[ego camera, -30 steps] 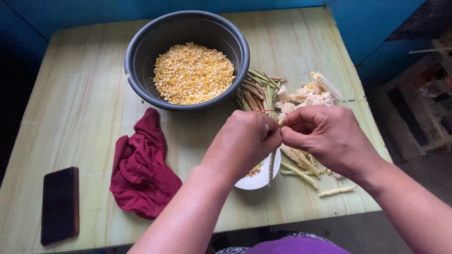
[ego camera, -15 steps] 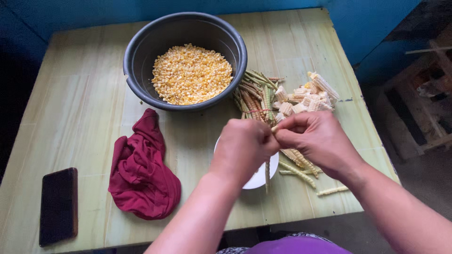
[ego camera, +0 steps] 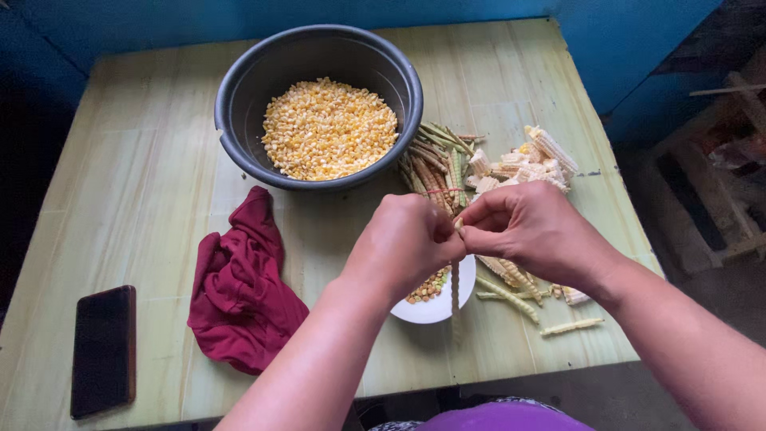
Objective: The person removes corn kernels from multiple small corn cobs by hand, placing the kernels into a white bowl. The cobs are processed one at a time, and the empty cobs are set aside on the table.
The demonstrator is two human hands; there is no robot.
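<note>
1. We hold a thin stripped corn cob (ego camera: 456, 291) upright above the white plate (ego camera: 459, 302); its upper end is pinched between our hands and its lower end hangs down past the plate's near rim.
2. Our left hand (ego camera: 403, 243) is curled tight, fingers closed round the top of the cob, the knuckles facing the camera.
3. Our right hand (ego camera: 527, 227) meets it from the other side, thumb and fingers closed on the same top end, so the two hands touch there.
4. On the plate, partly hidden under the left hand, lies a small heap of yellow kernels (ego camera: 427, 286).
5. Just beside the plate on the right lie more bare cobs (ego camera: 511, 289), some pale green and one apart near the table edge.
6. Beyond the hands sits a pile of stripped cobs (ego camera: 435, 160), and next to it cut corn pieces (ego camera: 531, 160) with kernels on.
7. The dark round basin (ego camera: 239, 104), filled with loose yellow corn (ego camera: 329, 128), stands at the far middle of the pale wooden table (ego camera: 136, 175).
8. A crumpled dark red cloth (ego camera: 243, 287) lies left of the plate, and a black phone (ego camera: 102, 351) lies well apart at the near left corner.
</note>
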